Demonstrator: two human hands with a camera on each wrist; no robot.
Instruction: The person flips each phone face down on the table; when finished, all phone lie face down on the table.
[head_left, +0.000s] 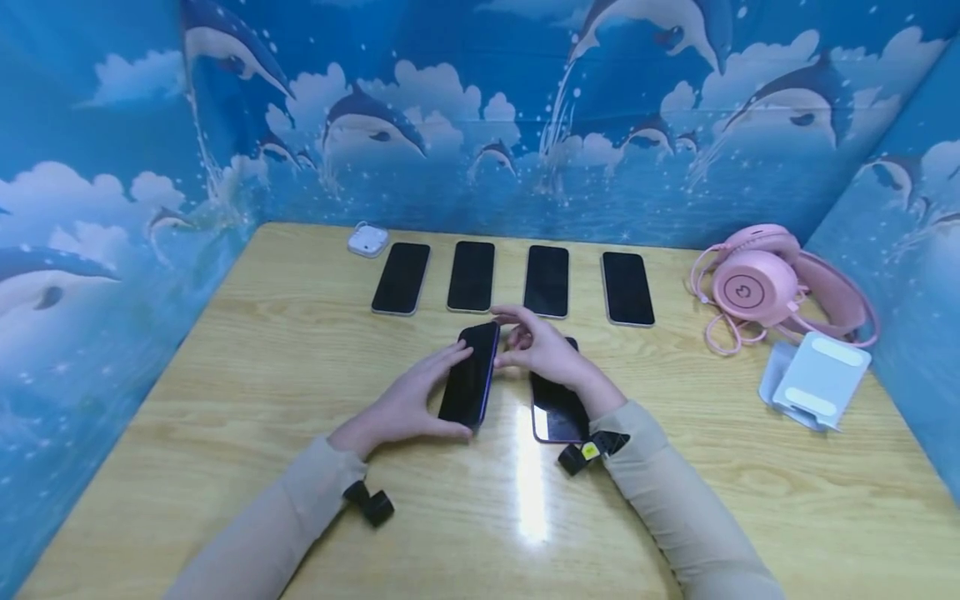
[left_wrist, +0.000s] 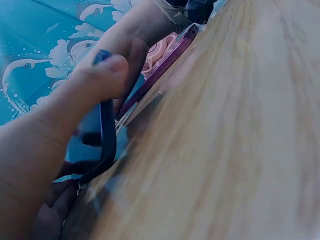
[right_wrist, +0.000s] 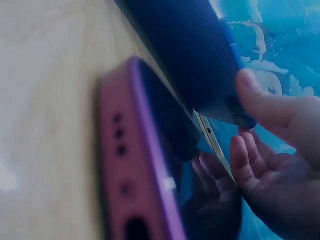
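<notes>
A dark smartphone with a blue edge [head_left: 468, 379] is tilted up off the table between my hands. My left hand [head_left: 408, 404] grips it from the left, thumb at its lower end and fingers over the left side of the screen. At the upper right corner, my right hand [head_left: 543, 350] has its thumb on the edge near the camera lenses and its fingertips round the top end, as the right wrist view shows. Under my right wrist lies another smartphone with a purple-pink frame [head_left: 558, 417], screen up, partly hidden by the forearm.
Behind my hands, several phones lie in a row: one at left [head_left: 401, 279], two in the middle [head_left: 471, 277] [head_left: 547, 281], one at right [head_left: 628, 288]. A white square gadget [head_left: 368, 240] sits back left. Pink headphones [head_left: 757, 283] and a pale blue stand [head_left: 821, 379] occupy the right side.
</notes>
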